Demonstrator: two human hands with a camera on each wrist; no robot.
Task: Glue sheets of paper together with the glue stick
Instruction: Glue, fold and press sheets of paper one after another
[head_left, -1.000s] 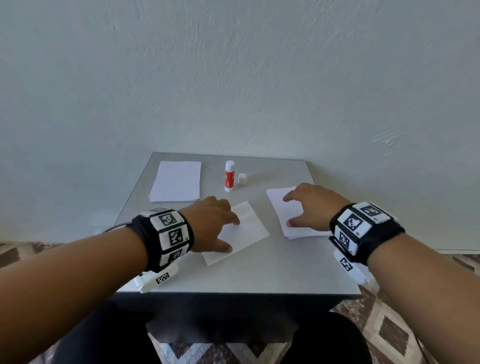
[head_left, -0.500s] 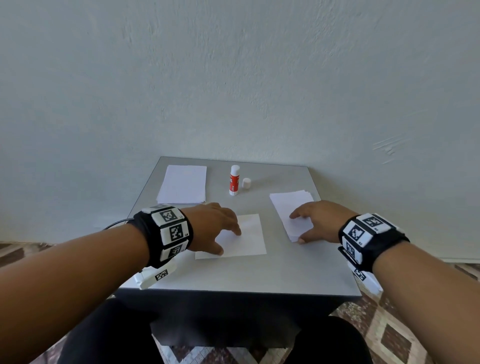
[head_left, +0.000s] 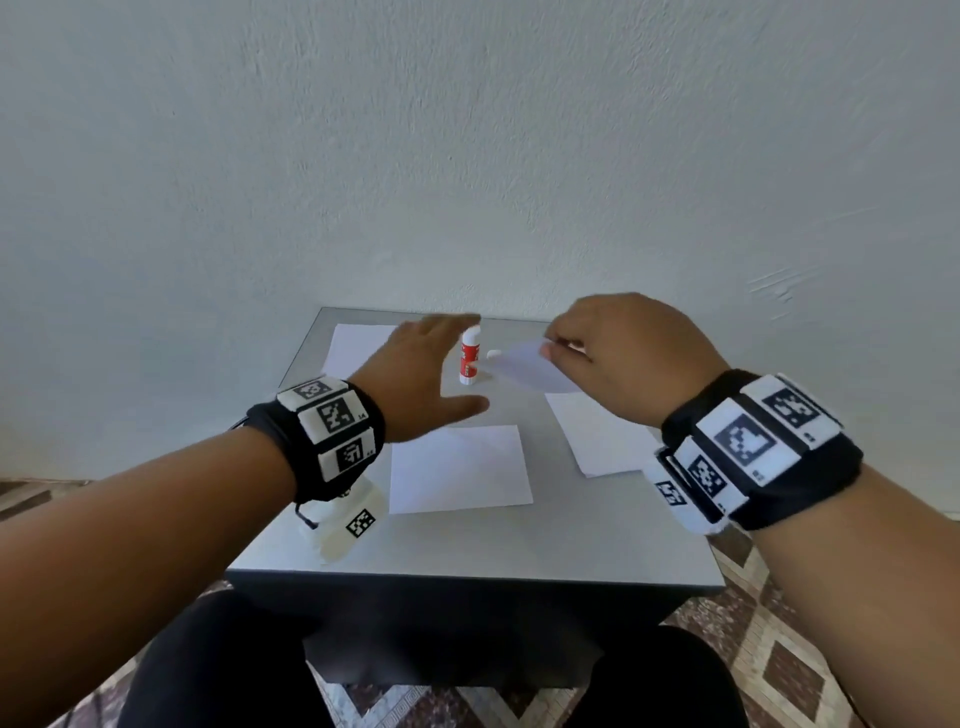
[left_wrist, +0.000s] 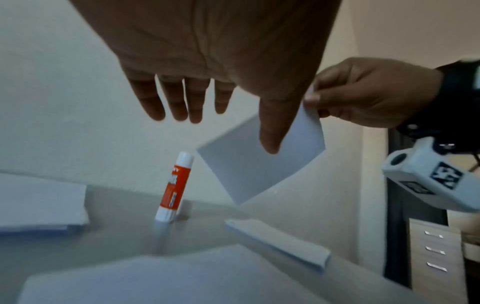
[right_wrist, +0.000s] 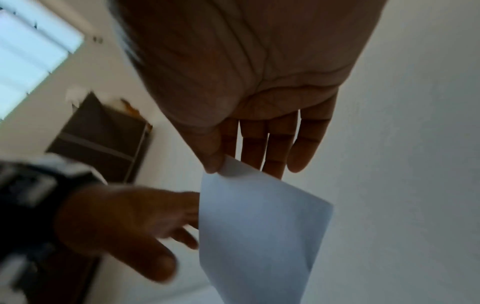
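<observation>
Small grey square-topped bench (head_left: 597, 545) set against a pale plastered wall (head_left: 467, 130); patterned tile floor (head_left: 779, 649) below.

Flat white paper sheet (head_left: 460, 470) lies near the front edge of the bench, centre. Stack of white sheets (head_left: 597, 441) along the right edge; thickness of the stack shows in the left wrist view (left_wrist: 278, 242). Another pile of white paper (head_left: 358, 345) at the far left corner.

Left hand (head_left: 415, 379) raised over the bench, fingers straight and spread, grip wide, holding nothing; fingertips close to the glue stick, no contact seen.

Right hand (head_left: 628, 353) raised above the right-hand stack. Grip: thumb and fingers pinch one corner of a single white sheet (head_left: 524, 366), which hangs clear of the bench, slightly curled (right_wrist: 259, 236).

Red-and-white cylindrical glue stick (head_left: 470, 356) stands upright near the far edge, centre, uncapped. Its small white cap (left_wrist: 185, 207) sits just beside its base.
</observation>
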